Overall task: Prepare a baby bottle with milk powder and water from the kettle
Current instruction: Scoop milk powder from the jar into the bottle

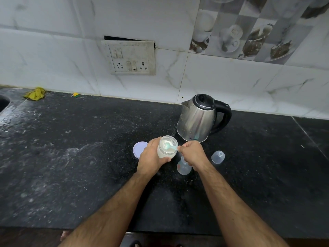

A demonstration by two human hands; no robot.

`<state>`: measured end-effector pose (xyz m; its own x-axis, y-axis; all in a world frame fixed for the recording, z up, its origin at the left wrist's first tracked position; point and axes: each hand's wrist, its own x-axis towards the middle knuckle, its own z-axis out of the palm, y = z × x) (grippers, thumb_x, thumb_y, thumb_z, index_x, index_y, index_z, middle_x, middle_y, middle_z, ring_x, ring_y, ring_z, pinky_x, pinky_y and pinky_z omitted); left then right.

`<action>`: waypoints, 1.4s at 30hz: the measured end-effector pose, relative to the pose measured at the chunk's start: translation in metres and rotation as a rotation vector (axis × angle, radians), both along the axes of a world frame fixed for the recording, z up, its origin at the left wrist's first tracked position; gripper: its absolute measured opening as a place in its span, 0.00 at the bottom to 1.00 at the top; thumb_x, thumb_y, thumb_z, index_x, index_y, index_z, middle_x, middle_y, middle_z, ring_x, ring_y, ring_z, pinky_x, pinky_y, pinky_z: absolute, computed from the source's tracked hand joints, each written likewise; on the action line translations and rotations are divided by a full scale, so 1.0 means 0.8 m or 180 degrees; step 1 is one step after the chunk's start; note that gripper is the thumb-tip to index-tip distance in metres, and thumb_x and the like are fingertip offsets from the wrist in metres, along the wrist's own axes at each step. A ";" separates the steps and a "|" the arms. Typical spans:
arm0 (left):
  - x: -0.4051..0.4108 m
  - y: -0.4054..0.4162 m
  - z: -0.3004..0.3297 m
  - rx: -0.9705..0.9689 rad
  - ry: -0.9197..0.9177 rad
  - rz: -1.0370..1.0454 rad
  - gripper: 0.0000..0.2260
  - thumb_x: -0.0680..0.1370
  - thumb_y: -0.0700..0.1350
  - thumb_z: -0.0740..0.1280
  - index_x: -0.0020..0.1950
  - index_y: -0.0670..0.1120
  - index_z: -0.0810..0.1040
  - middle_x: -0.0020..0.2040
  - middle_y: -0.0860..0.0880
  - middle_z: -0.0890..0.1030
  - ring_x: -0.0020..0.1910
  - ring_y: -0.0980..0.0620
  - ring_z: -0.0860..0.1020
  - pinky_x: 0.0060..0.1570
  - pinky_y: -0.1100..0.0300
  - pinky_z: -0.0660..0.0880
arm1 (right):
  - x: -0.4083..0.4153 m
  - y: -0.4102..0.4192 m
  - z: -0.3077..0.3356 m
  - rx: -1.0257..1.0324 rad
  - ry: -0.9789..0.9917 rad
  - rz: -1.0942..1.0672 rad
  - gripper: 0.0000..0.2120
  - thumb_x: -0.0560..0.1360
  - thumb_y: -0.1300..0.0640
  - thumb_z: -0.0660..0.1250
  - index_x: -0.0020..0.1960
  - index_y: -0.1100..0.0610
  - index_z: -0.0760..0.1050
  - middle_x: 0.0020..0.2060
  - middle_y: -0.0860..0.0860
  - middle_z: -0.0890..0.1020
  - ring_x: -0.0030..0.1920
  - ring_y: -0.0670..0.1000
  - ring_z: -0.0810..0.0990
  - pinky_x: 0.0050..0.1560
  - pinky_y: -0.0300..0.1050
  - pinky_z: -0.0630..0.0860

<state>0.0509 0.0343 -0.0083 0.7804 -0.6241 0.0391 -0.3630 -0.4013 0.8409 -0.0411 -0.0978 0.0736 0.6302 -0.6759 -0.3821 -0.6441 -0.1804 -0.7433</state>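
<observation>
My left hand grips an open jar of white milk powder, tilted toward me above the black counter. My right hand pinches the handle of a small pale blue scoop whose bowl sits inside the jar on the powder. The clear baby bottle stands just below my right hand, partly hidden by it. Its clear cap lies to the right on the counter. The steel kettle with a black handle stands behind the jar, lid closed.
The jar's pale lilac lid lies left of my left hand. A sink edge and a yellow cloth are at the far left. A wall socket panel sits above the counter.
</observation>
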 end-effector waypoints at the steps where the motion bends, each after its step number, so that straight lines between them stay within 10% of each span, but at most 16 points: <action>1: 0.001 0.000 -0.001 0.0005 0.0009 0.0008 0.35 0.63 0.57 0.79 0.67 0.60 0.71 0.62 0.62 0.77 0.61 0.59 0.76 0.60 0.52 0.76 | 0.000 0.000 0.002 0.0020 -0.0023 0.0000 0.18 0.77 0.58 0.69 0.29 0.57 0.69 0.21 0.51 0.67 0.21 0.48 0.62 0.26 0.43 0.61; 15: -0.010 0.019 0.012 0.0278 0.0333 0.0524 0.47 0.65 0.51 0.81 0.79 0.45 0.60 0.71 0.50 0.72 0.71 0.49 0.69 0.70 0.52 0.67 | -0.061 -0.020 0.024 0.0353 -0.0647 -0.0485 0.20 0.79 0.60 0.67 0.29 0.56 0.68 0.16 0.44 0.66 0.16 0.42 0.61 0.17 0.35 0.57; 21: -0.079 0.041 0.002 -0.0148 -0.0059 0.0524 0.12 0.69 0.46 0.79 0.49 0.53 0.80 0.40 0.55 0.78 0.40 0.56 0.77 0.44 0.62 0.76 | -0.104 -0.030 0.008 0.0204 -0.0599 -0.0663 0.14 0.79 0.61 0.67 0.35 0.60 0.73 0.23 0.50 0.70 0.19 0.44 0.63 0.19 0.36 0.60; 27: -0.098 -0.003 0.014 0.0119 0.0269 -0.0143 0.25 0.70 0.47 0.77 0.66 0.52 0.78 0.45 0.58 0.80 0.34 0.59 0.76 0.45 0.60 0.78 | -0.116 -0.034 -0.012 -0.0312 -0.0362 -0.0535 0.15 0.77 0.56 0.69 0.35 0.64 0.76 0.25 0.51 0.73 0.26 0.50 0.69 0.32 0.46 0.69; 32: -0.096 -0.029 0.008 0.0424 0.0253 -0.0220 0.38 0.68 0.55 0.77 0.75 0.53 0.67 0.65 0.55 0.78 0.56 0.49 0.80 0.60 0.51 0.76 | -0.114 -0.027 -0.007 -0.0837 -0.0170 -0.0311 0.09 0.77 0.55 0.69 0.39 0.57 0.79 0.30 0.49 0.79 0.31 0.50 0.76 0.36 0.44 0.73; 37: -0.096 -0.037 0.014 0.0137 0.0491 -0.0266 0.30 0.69 0.47 0.78 0.69 0.53 0.74 0.56 0.60 0.80 0.40 0.62 0.77 0.47 0.75 0.71 | -0.116 -0.017 -0.004 -0.1579 0.0157 -0.0027 0.06 0.78 0.53 0.66 0.45 0.52 0.80 0.36 0.49 0.82 0.39 0.53 0.81 0.40 0.49 0.78; 42: -0.093 -0.036 0.011 0.0038 0.0561 -0.0182 0.25 0.71 0.46 0.77 0.66 0.56 0.76 0.57 0.59 0.81 0.40 0.61 0.77 0.46 0.73 0.71 | -0.122 -0.007 -0.012 -0.2254 -0.0081 0.0137 0.06 0.77 0.53 0.68 0.47 0.53 0.82 0.41 0.49 0.83 0.38 0.54 0.81 0.37 0.49 0.77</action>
<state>-0.0234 0.0057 0.0004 0.7377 -0.6673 -0.1028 -0.2330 -0.3945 0.8889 -0.1388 -0.1036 0.0643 0.6648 -0.7307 0.1552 -0.6095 -0.6507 -0.4528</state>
